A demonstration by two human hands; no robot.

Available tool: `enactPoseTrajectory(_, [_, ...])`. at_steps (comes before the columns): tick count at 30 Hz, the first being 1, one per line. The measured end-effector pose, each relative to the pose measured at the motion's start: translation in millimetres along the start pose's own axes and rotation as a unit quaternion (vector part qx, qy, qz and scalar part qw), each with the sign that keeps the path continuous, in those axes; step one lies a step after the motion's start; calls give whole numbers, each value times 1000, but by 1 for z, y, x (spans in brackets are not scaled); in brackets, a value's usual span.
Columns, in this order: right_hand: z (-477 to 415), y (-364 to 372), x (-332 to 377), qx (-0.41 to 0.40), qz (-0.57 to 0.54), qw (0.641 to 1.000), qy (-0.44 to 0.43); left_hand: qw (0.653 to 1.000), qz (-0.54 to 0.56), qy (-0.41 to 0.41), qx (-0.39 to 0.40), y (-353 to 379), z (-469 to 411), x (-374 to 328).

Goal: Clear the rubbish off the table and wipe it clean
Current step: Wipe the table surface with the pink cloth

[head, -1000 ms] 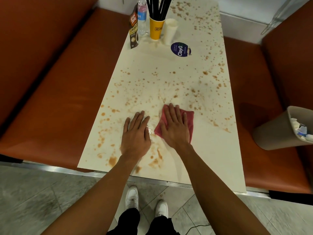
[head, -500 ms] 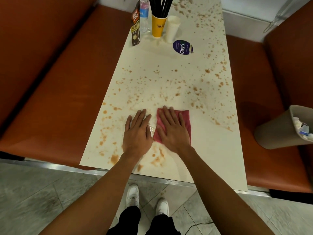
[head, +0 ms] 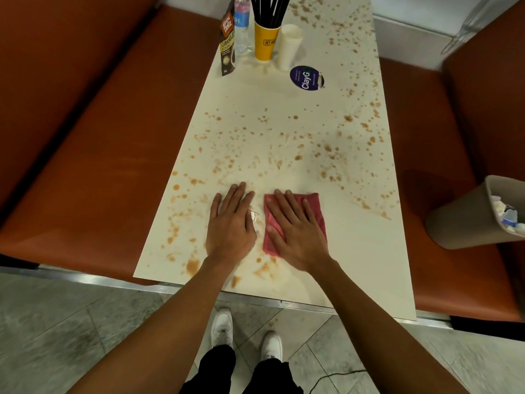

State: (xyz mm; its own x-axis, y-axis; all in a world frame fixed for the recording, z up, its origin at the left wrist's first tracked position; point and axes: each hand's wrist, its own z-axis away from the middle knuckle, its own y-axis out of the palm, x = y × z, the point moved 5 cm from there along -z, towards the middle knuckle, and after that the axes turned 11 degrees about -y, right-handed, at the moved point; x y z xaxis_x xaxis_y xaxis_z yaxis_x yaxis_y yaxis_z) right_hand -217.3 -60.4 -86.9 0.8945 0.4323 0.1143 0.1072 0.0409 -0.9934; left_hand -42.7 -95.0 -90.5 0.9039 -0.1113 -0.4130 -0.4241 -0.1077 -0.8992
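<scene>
Two hands lay flat on the near end of the table (head: 360,251). The left hand (head: 231,224) rested palm down on the bare tabletop, fingers straight and slightly spread, holding nothing. The right hand (head: 298,231) pressed palm down on a red cloth (head: 314,201), fingers straight and extended, not curled round the fabric. The cloth lay flat on the table just beside the left hand, its far right corner and left edge showing past the right hand.

Brown stains (head: 297,157) covered most of the tabletop ahead of both hands and along the left and near edges. The surface to the right of the cloth was largely free of spots.

At the far end stood a group of items close together:
- a dark sachet (head: 228,45), upright, at the left edge;
- a water bottle (head: 242,28) just beside it;
- a yellow cup (head: 265,42) holding black straws (head: 270,7);
- a white cup (head: 288,46) touching or just beside the yellow cup.

A round dark-blue sticker (head: 306,78) lay near these items, towards the viewer.

A beige bin (head: 460,220) holding rubbish (head: 508,216) stood on the right-hand orange bench (head: 443,132).
</scene>
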Motion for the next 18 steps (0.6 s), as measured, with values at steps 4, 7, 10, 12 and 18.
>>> enactPoseTrajectory(4, [7, 0, -30, -2, 19, 997, 74, 1000, 4, -1, -3, -1, 0, 0])
enactPoseTrajectory(7, [-34, 1, -42, -14, 13, 984, 176, 1000, 2, 1, -11, -1, -1, 0])
enactPoseTrajectory(10, [-53, 3, -28, -2, 4, 990, 143, 1000, -4, 3, -11, 0, -2, 0])
enactPoseTrajectory(12, [-33, 2, -8, 7, 0, 999, 51, 1000, 0, 0, -6, 1, -1, 1])
enactPoseTrajectory(18, [-3, -1, -8, 1, 7, 1000, 25, 1000, 2, -2, -9, 0, -1, 1])
